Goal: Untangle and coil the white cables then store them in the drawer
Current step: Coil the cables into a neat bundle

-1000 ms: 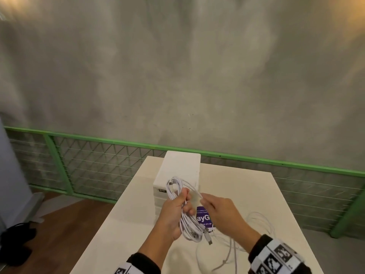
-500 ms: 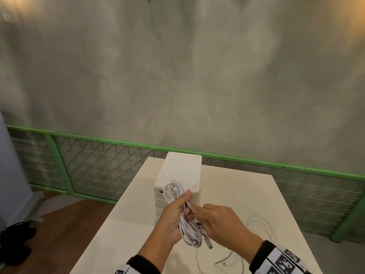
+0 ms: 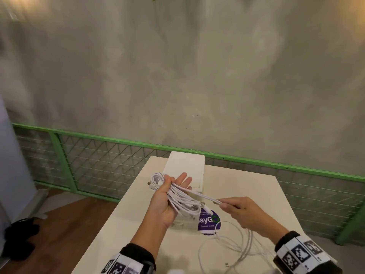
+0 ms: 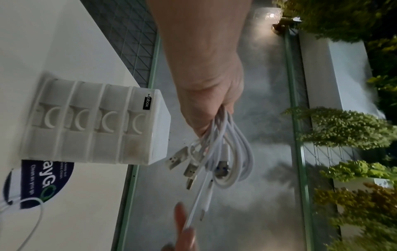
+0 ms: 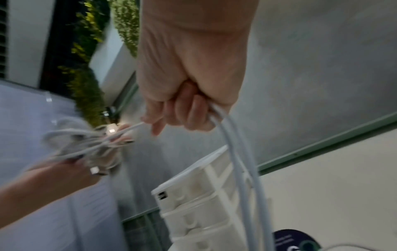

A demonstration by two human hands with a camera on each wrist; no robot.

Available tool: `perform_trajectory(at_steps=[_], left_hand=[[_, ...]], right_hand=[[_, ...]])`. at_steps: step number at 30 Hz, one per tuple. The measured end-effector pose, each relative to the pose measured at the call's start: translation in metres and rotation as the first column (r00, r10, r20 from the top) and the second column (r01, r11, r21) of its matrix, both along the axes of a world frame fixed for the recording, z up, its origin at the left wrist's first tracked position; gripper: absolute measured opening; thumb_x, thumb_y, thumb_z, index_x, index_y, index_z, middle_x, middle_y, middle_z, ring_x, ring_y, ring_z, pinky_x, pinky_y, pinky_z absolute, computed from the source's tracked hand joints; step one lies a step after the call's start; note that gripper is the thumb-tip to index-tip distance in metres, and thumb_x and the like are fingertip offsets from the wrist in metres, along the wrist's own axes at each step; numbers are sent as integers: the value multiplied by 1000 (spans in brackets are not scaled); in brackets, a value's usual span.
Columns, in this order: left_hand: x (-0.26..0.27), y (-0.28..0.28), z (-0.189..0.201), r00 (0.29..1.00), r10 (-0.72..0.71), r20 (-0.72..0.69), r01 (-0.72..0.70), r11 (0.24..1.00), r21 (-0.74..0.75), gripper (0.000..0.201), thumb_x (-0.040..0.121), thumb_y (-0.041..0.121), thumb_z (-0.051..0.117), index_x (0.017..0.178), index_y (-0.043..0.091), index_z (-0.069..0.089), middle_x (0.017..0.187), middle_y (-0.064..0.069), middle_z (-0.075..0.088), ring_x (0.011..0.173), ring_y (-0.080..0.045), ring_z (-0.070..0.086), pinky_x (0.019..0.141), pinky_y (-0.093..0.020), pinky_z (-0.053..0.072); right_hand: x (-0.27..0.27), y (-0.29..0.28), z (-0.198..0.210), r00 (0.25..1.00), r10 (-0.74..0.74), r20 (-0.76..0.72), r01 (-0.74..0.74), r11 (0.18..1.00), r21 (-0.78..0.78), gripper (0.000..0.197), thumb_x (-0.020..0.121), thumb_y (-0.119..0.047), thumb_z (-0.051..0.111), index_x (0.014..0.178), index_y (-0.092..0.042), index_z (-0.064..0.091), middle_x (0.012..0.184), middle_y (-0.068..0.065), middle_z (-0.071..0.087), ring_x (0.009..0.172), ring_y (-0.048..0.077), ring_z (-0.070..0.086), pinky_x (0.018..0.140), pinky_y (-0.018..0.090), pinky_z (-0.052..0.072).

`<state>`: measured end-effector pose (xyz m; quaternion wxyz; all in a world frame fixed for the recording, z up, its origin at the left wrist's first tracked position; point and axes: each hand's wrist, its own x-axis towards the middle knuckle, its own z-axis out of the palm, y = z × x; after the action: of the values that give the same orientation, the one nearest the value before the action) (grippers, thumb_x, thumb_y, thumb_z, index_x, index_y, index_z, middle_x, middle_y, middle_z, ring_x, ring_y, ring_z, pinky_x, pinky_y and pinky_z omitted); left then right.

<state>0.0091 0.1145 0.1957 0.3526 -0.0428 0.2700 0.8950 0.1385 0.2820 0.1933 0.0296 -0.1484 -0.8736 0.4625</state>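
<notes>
My left hand holds a coiled bundle of white cables across its upturned palm, thumb pinning it, fingers stretched out. Several USB plugs dangle from the bundle in the left wrist view. My right hand pinches one strand drawn taut from the bundle; the wrist view shows its fingers curled round cable that hangs down. More loose white cable lies looped on the table. The white drawer unit stands behind my hands with every drawer closed.
The cream table carries a round purple sticker in front of the drawer unit. A green metal railing with wire mesh runs behind the table, before a grey concrete wall. Wooden floor and a dark bag lie to the left.
My right hand has moved away to the right, drawing one strand out taut from the bundle. My left hand has turned palm up with fingers stretched out, and the purple sticker now shows.
</notes>
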Motion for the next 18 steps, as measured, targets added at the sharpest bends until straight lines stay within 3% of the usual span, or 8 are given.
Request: perform_trajectory(at_steps=[3, 6, 8, 10, 13, 15, 16, 18], left_hand=[[-6, -7, 1, 998, 66, -12, -65, 996, 60, 29, 100, 28, 34, 80, 11, 47, 83, -13, 75, 84, -29, 70, 100, -48, 40], [-16, -16, 3, 987, 159, -30, -154, 980, 123, 29, 100, 25, 33, 81, 11, 50, 83, -10, 76, 77, -25, 73, 95, -48, 46], [-27, -22, 5, 974, 227, 6, -225, 963, 148, 28, 99, 26, 37, 81, 11, 52, 70, -6, 74, 64, -18, 73, 78, -44, 59], [-41, -30, 6, 953, 297, 55, -301, 943, 142, 31, 99, 29, 40, 75, 13, 50, 48, 2, 59, 42, -9, 59, 56, -31, 60], [-58, -45, 11, 930, 363, 54, -367, 913, 178, 34, 101, 29, 34, 70, 17, 41, 37, 7, 40, 30, -5, 38, 46, -14, 47], [-62, -49, 14, 926, 376, 8, -371, 911, 181, 34, 101, 30, 33, 70, 18, 41, 35, 7, 38, 29, -3, 34, 44, -11, 43], [-60, -47, 15, 930, 368, -20, -359, 916, 178, 33, 101, 30, 33, 71, 18, 42, 35, 8, 38, 29, -3, 34, 44, -11, 42], [-54, -39, 16, 944, 324, -64, -310, 936, 169, 30, 99, 30, 35, 73, 18, 42, 35, 8, 37, 29, -3, 34, 44, -11, 41]], right_hand=[[15, 19, -4, 988, -5, 156, 36, 981, -193, 23, 91, -32, 52, 98, -22, 72, 43, -11, 27, 41, 10, 21, 42, 21, 19], [32, 41, -10, 962, -16, 273, 76, 975, -209, 42, 76, -52, 55, 100, -22, 71, 48, -4, 24, 45, 13, 17, 47, 26, 16], [43, 61, -15, 923, -71, 379, 93, 995, -40, 52, 66, -63, 53, 94, -23, 73, 45, -6, 26, 42, 13, 21, 50, 28, 21], [56, 87, -20, 879, -189, 439, 78, 963, 259, 56, 58, -71, 52, 74, -21, 72, 46, -8, 37, 42, 9, 32, 48, 24, 29], [75, 128, -24, 814, -480, 327, 203, 763, 614, 46, 66, -71, 60, 66, -26, 66, 71, -4, 65, 72, 14, 61, 64, 28, 47], [80, 146, -27, 776, -566, 279, 204, 643, 738, 28, 76, -61, 57, 82, -35, 64, 98, -2, 70, 94, 21, 63, 74, 33, 47], [80, 150, -27, 757, -562, 333, 139, 636, 759, 36, 76, -57, 60, 105, -36, 61, 114, -2, 66, 106, 22, 59, 82, 33, 46], [67, 144, -29, 704, -481, 523, 6, 740, 672, 89, 68, -49, 74, 142, -25, 30, 141, 2, 48, 128, 22, 45, 101, 34, 39]])
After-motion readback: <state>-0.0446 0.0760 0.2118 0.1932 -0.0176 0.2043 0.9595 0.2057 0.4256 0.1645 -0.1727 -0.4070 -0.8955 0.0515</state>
